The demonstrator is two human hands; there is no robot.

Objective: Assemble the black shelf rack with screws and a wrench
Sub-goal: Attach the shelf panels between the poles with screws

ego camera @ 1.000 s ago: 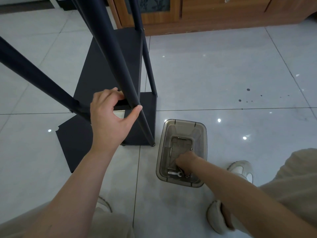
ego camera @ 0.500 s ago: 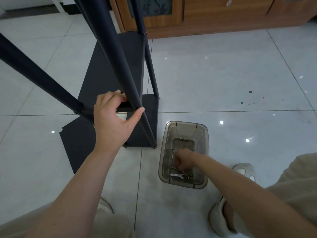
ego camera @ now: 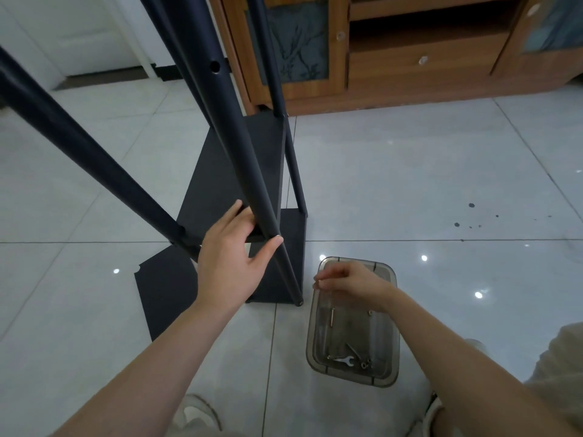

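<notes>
A glossy pale grey tiled floor (ego camera: pixel 410 184) carries everything. A brown wooden cabinet with dark glass doors (ego camera: pixel 410 67) stands well beyond both hands. Just left of the left hand (ego camera: pixel 233 257) and below it, a loose flat black panel (ego camera: pixel 164 294) lies on the tiles. Directly under the right hand (ego camera: pixel 350 283) sits a smoky translucent plastic container (ego camera: pixel 391 351). It holds a small silver flat wrench (ego camera: pixel 344 360) at its near end and a long thin screw (ego camera: pixel 332 316) closer to the hand. The right wrist hides part of the container's far end. A scatter of dark spots (ego camera: pixel 471 205) marks the floor far to the right of that hand.

The black metal shelf rack (ego camera: pixel 268 152) stands on the floor ahead of the left hand, its long axis upright and its shelves level. Its round black front pole (ego camera: pixel 244 152) runs up towards the camera and crosses in front of the shelves.

The left arm reaches forward. The left hand wraps the front pole low down, fingers curled behind it and the thumb pressed on its near side. The right hand hovers above the container's far rim, knuckles up, thumb and fingertips drawn together. They seem to pinch a small screw (ego camera: pixel 316 283), though it is too tiny to be sure.
</notes>
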